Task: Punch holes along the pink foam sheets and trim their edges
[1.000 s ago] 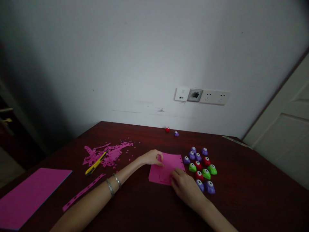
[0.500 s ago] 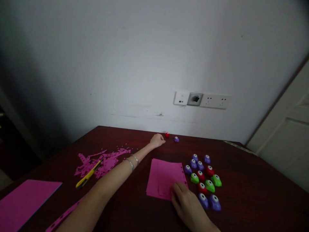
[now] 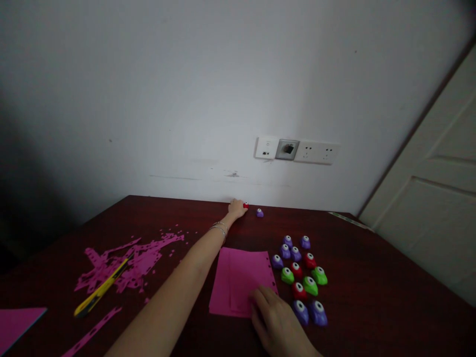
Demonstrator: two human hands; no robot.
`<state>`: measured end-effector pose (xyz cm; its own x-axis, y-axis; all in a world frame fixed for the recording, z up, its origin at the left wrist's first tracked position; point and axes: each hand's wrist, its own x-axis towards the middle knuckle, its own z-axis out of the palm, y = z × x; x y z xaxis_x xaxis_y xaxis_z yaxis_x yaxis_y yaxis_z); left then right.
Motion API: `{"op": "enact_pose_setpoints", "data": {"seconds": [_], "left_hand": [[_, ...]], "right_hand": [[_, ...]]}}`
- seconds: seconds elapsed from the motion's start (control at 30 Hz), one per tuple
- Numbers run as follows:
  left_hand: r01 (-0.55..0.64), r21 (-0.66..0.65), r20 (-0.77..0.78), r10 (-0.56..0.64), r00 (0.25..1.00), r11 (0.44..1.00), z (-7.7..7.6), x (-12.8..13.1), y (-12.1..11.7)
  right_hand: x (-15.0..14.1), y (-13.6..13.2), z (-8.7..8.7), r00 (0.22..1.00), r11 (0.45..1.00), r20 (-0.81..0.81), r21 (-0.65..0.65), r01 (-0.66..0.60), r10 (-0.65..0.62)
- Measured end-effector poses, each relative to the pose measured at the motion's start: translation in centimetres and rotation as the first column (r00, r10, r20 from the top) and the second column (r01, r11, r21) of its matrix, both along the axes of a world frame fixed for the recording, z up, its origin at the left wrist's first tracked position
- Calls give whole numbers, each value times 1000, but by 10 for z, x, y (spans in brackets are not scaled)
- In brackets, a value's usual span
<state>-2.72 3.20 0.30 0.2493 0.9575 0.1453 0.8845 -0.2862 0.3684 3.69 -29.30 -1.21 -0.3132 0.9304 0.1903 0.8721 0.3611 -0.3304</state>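
Note:
My left hand (image 3: 237, 207) is stretched far out to the back of the dark wooden table (image 3: 372, 297), close to the wall. Its fingers are curled and pinch a small red paper punch (image 3: 246, 205). A small purple punch (image 3: 260, 212) stands just right of it, apart from the hand. My right hand (image 3: 273, 320) lies flat on the near right corner of a stack of pink sheets (image 3: 238, 277), fingers spread on the paper. A cluster of purple, red and green punches (image 3: 299, 275) sits right of the sheets, beside my right hand.
Pink paper scraps (image 3: 126, 258) and a yellow utility knife (image 3: 98, 295) lie at the left. A punched pink strip (image 3: 92, 331) and another pink sheet (image 3: 17, 321) are at the near left edge. Wall sockets (image 3: 297, 150) are above the table; a door (image 3: 435, 198) is at the right.
My left hand left the pink sheets and reached back to the red punch by the wall. My right hand stayed on the sheets' corner. The view shifted slightly.

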Motion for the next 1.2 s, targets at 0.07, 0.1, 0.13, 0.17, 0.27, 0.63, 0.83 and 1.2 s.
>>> {"op": "enact_pose_setpoints", "data": {"seconds": [0.07,0.1,0.13,0.17,0.27,0.63,0.83,1.2], "left_hand": [[-17,5,4,17,1000,1000,-2,2,3],[-27,6,9,27,1000,1000,-3,3,3],[-35,8,16,35,999,999,-4,3,4],[-41,11,26,40,999,999,-5,3,5],[-47,17,72,46,996,999,-6,1,5],[90,73,347,-110,931,993,30,-46,-27],[243,77,458,-251,853,967,45,-90,-84],[446,-24,473,-383,794,895,79,-134,-184]], "right_hand": [[0,0,0,1000,1000,-3,-1,11,-11],[0,0,0,1000,1000,-4,-3,13,-13],[0,0,1,1000,1000,-5,-2,15,-15],[0,0,1,1000,1000,-8,-5,16,-16],[-1,0,3,1000,1000,-18,-13,25,-25],[-1,-2,9,999,1000,-27,-5,26,-27],[-2,-3,13,999,999,-42,31,23,-22],[-3,-4,14,998,999,-44,26,39,-38]]}}
